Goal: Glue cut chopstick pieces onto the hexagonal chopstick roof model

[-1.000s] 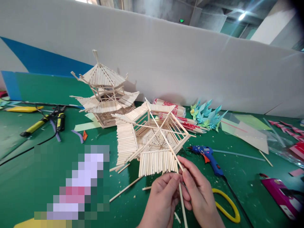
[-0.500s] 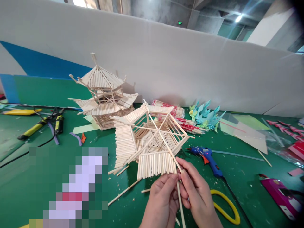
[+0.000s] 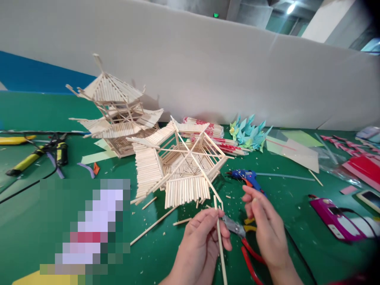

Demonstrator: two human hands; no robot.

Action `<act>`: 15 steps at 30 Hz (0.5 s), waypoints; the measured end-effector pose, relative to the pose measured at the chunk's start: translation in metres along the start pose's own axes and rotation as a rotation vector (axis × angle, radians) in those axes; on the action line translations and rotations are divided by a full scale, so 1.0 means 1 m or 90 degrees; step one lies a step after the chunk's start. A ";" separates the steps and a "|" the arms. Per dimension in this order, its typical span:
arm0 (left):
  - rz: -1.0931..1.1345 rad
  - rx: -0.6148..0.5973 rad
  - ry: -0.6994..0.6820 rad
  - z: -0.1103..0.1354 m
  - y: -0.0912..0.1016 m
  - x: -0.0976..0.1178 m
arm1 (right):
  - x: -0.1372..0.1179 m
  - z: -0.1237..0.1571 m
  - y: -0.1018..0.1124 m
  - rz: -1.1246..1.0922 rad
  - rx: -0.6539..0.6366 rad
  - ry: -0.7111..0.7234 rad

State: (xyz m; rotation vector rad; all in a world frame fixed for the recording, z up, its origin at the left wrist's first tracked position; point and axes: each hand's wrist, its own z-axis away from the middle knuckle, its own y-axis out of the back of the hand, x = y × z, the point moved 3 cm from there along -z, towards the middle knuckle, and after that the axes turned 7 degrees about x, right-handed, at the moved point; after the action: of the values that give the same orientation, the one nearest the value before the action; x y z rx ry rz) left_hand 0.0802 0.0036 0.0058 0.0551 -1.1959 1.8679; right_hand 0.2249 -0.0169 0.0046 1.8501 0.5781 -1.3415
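Observation:
My left hand (image 3: 200,239) pinches a thin wooden stick (image 3: 221,253), which slants down toward the bottom of the view. Its upper end stands close to the front corner of a six-sided stick model (image 3: 187,200), whose roof is partly covered with short sticks. My right hand (image 3: 265,223) is empty, apart from the stick, with its fingers loosely stretched. Between the hands lie red-handled pliers (image 3: 251,263). Yellow handles (image 3: 249,228) show beside them, partly hidden by my right hand. Just beyond that hand is a blue glue gun (image 3: 242,175).
A finished-looking stick pagoda (image 3: 114,91) stands at the back left. Red-wrapped stick bundles (image 3: 218,142) and blue-green folded paper (image 3: 251,132) lie behind the model. Yellow-black pliers (image 3: 31,158) are at left, a purple device (image 3: 329,219) at right. Loose stick offcuts (image 3: 154,225) litter the green table.
My right hand has let go of the stick and moved right, its fingers loosening. My left hand keeps hold of the stick. The red-handled pliers have come into sight; the view has shifted slightly.

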 end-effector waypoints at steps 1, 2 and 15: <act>-0.001 -0.002 0.004 0.003 0.000 -0.001 | 0.006 -0.001 0.009 0.017 0.030 -0.001; -0.001 -0.004 0.008 0.007 0.001 -0.001 | 0.012 -0.002 0.018 0.053 0.051 0.004; -0.505 0.118 -0.335 0.067 0.016 0.039 | 0.066 0.021 0.051 0.420 -0.160 0.185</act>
State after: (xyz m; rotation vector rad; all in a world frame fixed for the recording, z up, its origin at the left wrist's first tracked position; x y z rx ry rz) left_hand 0.0195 -0.0232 0.0485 1.0243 -1.0942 1.2621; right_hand 0.2724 -0.0692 -0.0442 1.8079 0.2229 -0.5478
